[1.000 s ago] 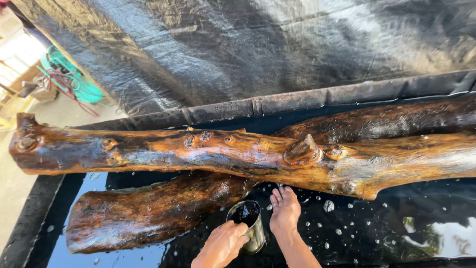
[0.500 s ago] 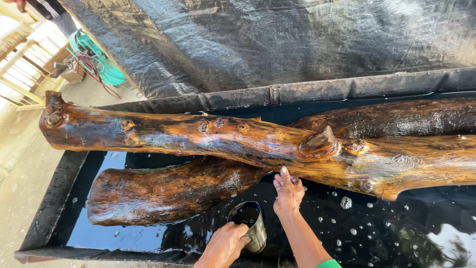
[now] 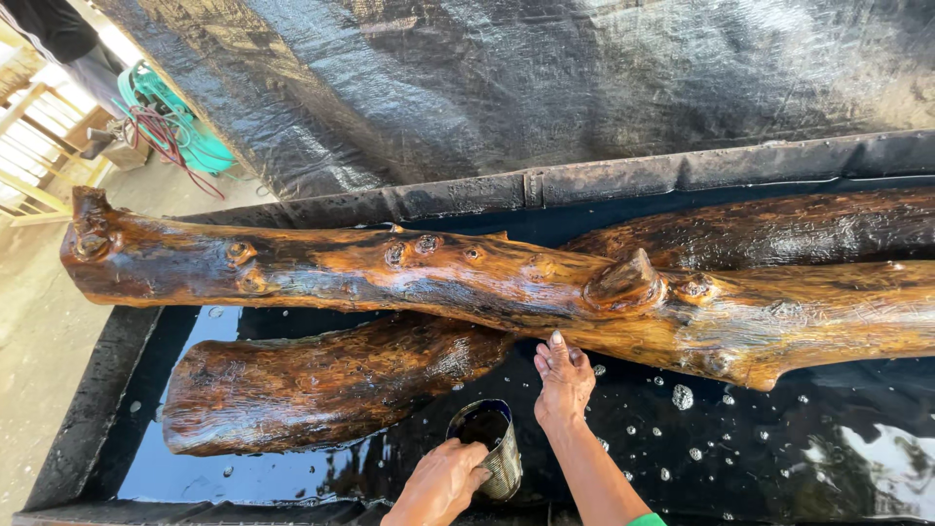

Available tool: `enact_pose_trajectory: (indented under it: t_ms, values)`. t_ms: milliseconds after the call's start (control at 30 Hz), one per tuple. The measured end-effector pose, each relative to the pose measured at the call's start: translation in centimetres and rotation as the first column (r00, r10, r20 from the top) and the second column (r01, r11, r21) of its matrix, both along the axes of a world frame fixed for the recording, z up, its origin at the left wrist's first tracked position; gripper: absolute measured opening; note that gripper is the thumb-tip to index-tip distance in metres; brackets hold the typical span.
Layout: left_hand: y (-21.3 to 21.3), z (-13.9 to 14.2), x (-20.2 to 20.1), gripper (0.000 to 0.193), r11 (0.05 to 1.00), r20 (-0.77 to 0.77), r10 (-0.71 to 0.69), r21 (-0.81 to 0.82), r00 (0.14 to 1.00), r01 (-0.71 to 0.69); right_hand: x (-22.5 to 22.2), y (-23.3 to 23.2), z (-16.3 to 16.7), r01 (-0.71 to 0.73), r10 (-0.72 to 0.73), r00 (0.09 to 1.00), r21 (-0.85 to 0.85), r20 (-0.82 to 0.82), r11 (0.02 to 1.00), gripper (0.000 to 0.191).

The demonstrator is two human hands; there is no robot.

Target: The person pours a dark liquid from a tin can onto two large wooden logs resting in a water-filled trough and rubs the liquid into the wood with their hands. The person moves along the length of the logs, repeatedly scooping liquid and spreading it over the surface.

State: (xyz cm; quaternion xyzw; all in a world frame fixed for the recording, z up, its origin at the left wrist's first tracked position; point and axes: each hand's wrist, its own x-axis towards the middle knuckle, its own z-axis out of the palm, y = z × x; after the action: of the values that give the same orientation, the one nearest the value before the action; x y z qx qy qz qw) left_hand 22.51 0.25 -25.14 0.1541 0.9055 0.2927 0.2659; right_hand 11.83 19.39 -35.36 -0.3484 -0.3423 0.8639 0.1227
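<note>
Tin can (image 3: pixel 492 450) gripped in left hand (image 3: pixel 440 484); right hand (image 3: pixel 563 380), fingers spread flat, presses wet log (image 3: pixel 506 292) just above; best kept level.

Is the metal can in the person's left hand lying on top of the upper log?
No, the left hand holds the metal can low over the dark liquid, below both logs.

Black plastic sheeting (image 3: pixel 584 78) is hanging as a backdrop — creased and catching daylight. Past the trough's left edge, pale concrete floor (image 3: pixel 39 331) is lying in sun, with a teal hose reel (image 3: pixel 175 122) and wooden slats (image 3: pixel 24 146) standing beyond.
</note>
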Motion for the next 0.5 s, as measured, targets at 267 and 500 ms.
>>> enact_pose_trajectory:
  t_ms: [267, 500]
  values:
    - [-0.2, -0.2, -0.1, 0.018, 1.0, -0.054, -0.005, 0.015, 0.999, 0.005, -0.3, -0.1, 1.3, 0.023, -0.023, 0.999, -0.008, -0.041, 1.0, 0.037]
    - [2.9, -1.1, -0.9, 0.015, 0.979, 0.171, 0.016, -0.204, 0.985, 0.019, 2.2, 3.5, 0.1, -0.037, 0.029, 0.998, -0.141, -0.056, 0.989, 0.035]
